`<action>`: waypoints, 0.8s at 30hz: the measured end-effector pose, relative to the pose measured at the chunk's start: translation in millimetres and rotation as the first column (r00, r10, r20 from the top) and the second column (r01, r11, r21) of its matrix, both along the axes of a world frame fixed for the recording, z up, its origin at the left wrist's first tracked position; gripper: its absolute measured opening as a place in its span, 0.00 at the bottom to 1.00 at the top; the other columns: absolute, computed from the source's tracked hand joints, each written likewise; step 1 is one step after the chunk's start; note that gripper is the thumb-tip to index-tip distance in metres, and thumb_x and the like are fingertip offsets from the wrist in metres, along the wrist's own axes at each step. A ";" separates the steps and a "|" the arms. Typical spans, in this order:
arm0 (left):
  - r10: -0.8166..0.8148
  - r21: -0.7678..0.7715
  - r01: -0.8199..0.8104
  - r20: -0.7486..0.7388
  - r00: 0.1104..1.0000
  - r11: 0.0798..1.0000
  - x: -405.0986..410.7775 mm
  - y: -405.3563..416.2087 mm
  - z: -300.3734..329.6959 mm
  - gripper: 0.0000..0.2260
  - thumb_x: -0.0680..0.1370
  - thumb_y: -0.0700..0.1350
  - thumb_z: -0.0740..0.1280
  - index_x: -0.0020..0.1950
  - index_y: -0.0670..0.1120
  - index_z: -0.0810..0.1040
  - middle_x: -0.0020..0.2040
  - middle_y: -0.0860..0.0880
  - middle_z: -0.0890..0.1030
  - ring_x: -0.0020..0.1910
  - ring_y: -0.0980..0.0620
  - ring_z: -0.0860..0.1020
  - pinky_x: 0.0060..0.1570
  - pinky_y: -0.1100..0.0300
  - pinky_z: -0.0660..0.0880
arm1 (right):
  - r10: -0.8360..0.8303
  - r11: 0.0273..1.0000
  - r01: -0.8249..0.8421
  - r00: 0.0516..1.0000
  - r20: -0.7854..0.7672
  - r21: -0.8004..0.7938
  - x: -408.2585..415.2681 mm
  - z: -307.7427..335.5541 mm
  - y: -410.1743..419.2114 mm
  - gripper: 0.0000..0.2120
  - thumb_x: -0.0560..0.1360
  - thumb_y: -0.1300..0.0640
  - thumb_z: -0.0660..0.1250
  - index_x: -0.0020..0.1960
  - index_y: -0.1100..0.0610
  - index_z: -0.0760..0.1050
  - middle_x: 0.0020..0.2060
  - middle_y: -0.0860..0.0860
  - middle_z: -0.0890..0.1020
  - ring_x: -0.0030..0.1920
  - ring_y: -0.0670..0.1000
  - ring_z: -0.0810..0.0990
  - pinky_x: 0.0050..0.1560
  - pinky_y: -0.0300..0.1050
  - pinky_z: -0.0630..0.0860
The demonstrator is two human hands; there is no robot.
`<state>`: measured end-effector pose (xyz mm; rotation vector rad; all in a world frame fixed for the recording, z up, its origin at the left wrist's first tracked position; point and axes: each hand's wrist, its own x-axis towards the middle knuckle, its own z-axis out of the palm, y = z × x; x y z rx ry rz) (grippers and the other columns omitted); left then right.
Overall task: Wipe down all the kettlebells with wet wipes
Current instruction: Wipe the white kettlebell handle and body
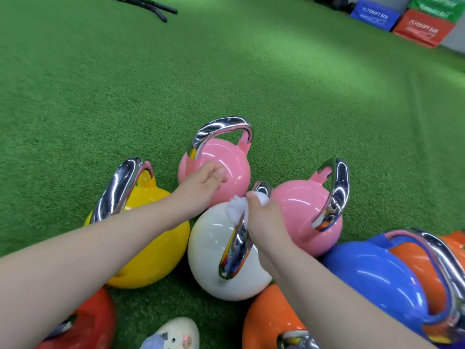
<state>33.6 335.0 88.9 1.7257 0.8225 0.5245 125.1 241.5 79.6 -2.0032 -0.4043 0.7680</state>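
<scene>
**Hands wiping kettlebells on green gym turf**

Green artificial turf [226, 71] covers the floor. Far right stand soft plyo boxes: blue [375, 15], red [422, 30] and green [437, 6]. Black ropes [151, 7] lie at the far left. Clustered nearby are kettlebells with chrome handles: blue [372, 280], yellow [151, 245], a white kettlebell [214, 250] in the centre, two pink ones [226, 162] [299, 210], orange [266, 321] and red [93, 321]. The right hand [264, 215] grips a white wet wipe [237, 206] against the white kettlebell's handle. The left hand [201, 185], fingers loosely extended and holding nothing, reaches over the far pink kettlebell. A pale shoe [173, 335] shows below.
</scene>
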 end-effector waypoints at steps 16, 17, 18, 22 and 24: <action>-0.045 -0.140 0.041 -0.029 0.999 0.989 -7.5 -24.4 -9.6 0.10 0.82 0.47 0.53 0.54 0.46 0.71 0.47 0.57 0.76 0.46 0.57 0.75 0.46 0.63 0.70 | -0.158 0.987 0.110 0.780 -0.605 -0.115 43.9 32.1 31.9 0.28 0.77 0.36 0.54 0.36 0.61 0.69 0.20 0.52 0.72 0.20 0.48 0.71 0.28 0.38 0.72; -0.049 -0.144 0.044 -0.031 0.998 0.989 -9.4 -24.9 -9.4 0.10 0.82 0.48 0.52 0.56 0.46 0.70 0.47 0.56 0.76 0.47 0.57 0.75 0.47 0.63 0.70 | -0.189 0.982 0.140 0.761 -0.620 -0.127 45.9 33.0 32.7 0.29 0.76 0.36 0.56 0.34 0.61 0.69 0.18 0.52 0.70 0.17 0.48 0.70 0.24 0.36 0.71; -0.052 -0.148 0.047 -0.030 0.998 0.988 -10.8 -24.6 -10.0 0.10 0.82 0.48 0.52 0.56 0.46 0.70 0.47 0.56 0.76 0.47 0.57 0.75 0.48 0.62 0.71 | -0.202 0.979 0.155 0.745 -0.636 -0.129 46.4 33.9 32.3 0.29 0.75 0.36 0.57 0.33 0.61 0.69 0.18 0.51 0.70 0.16 0.48 0.69 0.22 0.35 0.71; -0.036 -0.160 0.030 -0.032 0.999 0.987 -14.9 -21.3 -12.0 0.10 0.82 0.48 0.53 0.55 0.46 0.70 0.48 0.55 0.77 0.47 0.56 0.75 0.48 0.61 0.71 | -0.141 0.987 0.161 0.792 -0.595 -0.020 36.7 23.0 26.5 0.25 0.77 0.38 0.57 0.42 0.62 0.71 0.22 0.55 0.75 0.18 0.50 0.73 0.26 0.40 0.74; -0.013 -0.167 0.007 -0.038 0.999 0.986 -14.7 -19.4 -11.6 0.10 0.82 0.48 0.53 0.56 0.46 0.70 0.47 0.55 0.77 0.47 0.56 0.75 0.47 0.61 0.71 | -0.116 0.988 0.152 0.863 -0.492 0.034 24.5 12.0 20.7 0.24 0.77 0.39 0.58 0.49 0.61 0.73 0.35 0.58 0.81 0.28 0.55 0.79 0.36 0.48 0.78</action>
